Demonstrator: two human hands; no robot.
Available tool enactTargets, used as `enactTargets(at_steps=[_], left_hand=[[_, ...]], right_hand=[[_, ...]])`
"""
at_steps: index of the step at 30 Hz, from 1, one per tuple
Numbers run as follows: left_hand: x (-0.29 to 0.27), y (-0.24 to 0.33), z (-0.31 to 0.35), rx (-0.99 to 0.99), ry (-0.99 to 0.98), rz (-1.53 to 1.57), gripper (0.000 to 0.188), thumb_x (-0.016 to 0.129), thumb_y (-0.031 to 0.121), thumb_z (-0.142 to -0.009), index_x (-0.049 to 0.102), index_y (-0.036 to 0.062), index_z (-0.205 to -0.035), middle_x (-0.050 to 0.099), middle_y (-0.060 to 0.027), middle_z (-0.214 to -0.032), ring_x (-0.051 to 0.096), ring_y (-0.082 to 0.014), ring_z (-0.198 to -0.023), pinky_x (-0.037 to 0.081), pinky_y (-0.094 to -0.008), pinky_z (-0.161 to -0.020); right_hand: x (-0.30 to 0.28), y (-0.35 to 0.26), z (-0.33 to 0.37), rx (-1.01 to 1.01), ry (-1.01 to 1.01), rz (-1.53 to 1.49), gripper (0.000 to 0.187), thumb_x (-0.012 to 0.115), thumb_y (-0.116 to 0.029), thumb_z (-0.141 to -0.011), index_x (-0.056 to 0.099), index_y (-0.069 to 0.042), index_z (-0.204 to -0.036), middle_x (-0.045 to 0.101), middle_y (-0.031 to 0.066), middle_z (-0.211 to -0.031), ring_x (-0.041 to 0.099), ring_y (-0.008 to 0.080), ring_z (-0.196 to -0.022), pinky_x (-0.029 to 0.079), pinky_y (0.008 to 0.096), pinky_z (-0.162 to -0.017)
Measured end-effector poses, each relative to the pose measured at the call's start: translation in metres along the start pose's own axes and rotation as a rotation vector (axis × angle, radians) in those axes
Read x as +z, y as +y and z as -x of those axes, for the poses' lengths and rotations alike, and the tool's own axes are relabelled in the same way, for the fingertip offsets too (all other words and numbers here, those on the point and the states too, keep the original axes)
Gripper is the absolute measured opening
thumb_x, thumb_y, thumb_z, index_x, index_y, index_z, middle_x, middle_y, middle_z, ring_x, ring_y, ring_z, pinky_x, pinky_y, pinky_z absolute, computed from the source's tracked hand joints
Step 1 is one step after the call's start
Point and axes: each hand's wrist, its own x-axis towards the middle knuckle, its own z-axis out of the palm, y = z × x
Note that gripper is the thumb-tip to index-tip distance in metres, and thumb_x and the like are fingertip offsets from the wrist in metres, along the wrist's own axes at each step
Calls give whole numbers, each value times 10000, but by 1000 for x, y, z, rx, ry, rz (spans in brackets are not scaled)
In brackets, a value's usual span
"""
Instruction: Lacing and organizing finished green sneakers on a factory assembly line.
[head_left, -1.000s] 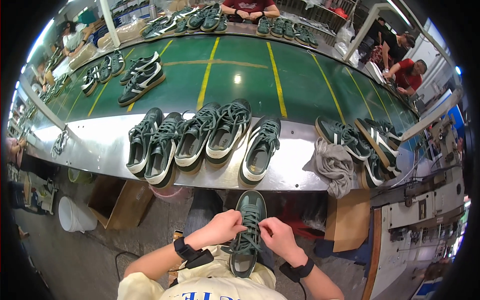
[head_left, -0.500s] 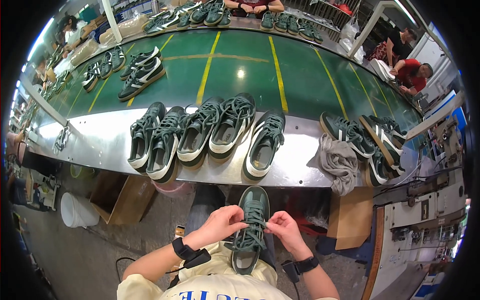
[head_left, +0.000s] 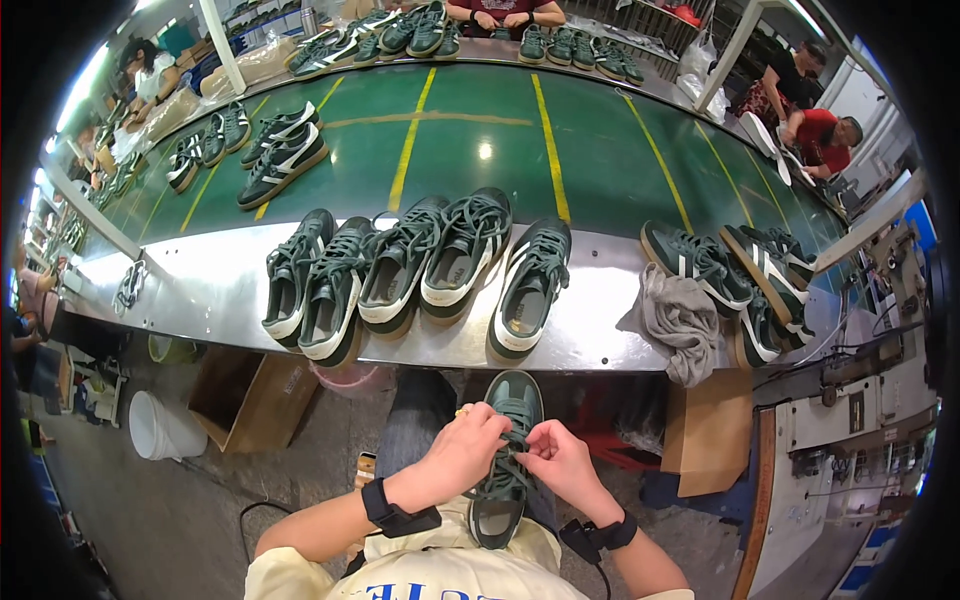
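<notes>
A dark green sneaker [head_left: 514, 387] rests on my lap, its toe pointing away toward the bench. Green shoelaces [head_left: 503, 482] cross its tongue, with looser loops near the collar. My left hand [head_left: 455, 452] lies over the left side of the lacing, fingers curled and closed on the lace; part of the lacing is hidden beneath it. On the opposite side my right hand [head_left: 562, 460] pinches the lace between thumb and forefinger. Both hands are close together over the middle of the shoe. Each wrist wears a black strap with a small device.
A metal ledge [head_left: 595, 330] ahead holds several green-and-white sneakers [head_left: 465, 245] and a grey cloth [head_left: 680, 325]. Beyond runs a green conveyor belt [head_left: 470, 120] carrying more shoes. A white bucket [head_left: 163, 428] and cardboard boxes [head_left: 250, 400] stand below. Other people sit around the belt.
My left hand has moved up and right, across the lacing. My right hand has shifted slightly left, so the two hands are closer together. The shoe stays on my lap.
</notes>
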Motion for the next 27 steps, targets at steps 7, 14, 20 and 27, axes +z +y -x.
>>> enactTargets(at_steps=[7,14,20,27], left_hand=[[12,-20,6,216,-130,-225,192,611,39,-702,553,31,-885,544,-109,-878,555,-303,-797,482,-367,-657],[13,-39,27,202,11,-134,158,573,82,-725,528,60,-875,495,-118,-839,537,-283,-735,480,-356,-582],[18,-8,0,258,-398,-362,214,635,234,-765,632,44,-864,600,-106,-897,590,-257,-853,505,-327,-715],[41,-33,0,111,-296,-32,172,632,154,-712,634,-17,-694,601,-212,-644,610,-375,-639,483,-440,-579]], right_hand=[[3,-6,0,-76,19,5,236,708,-62,-765,539,-29,-926,555,16,-707,544,76,-626,466,222,-590],[2,21,-15,24,-133,-512,236,687,-39,-768,545,-67,-954,515,-34,-780,488,60,-635,423,218,-563],[3,80,1,139,-164,-1042,225,613,-93,-822,500,-81,-1016,578,34,-750,527,147,-550,399,271,-461],[4,29,-1,-144,-140,-356,166,642,-29,-846,556,-89,-975,535,-38,-791,477,35,-658,387,188,-560]])
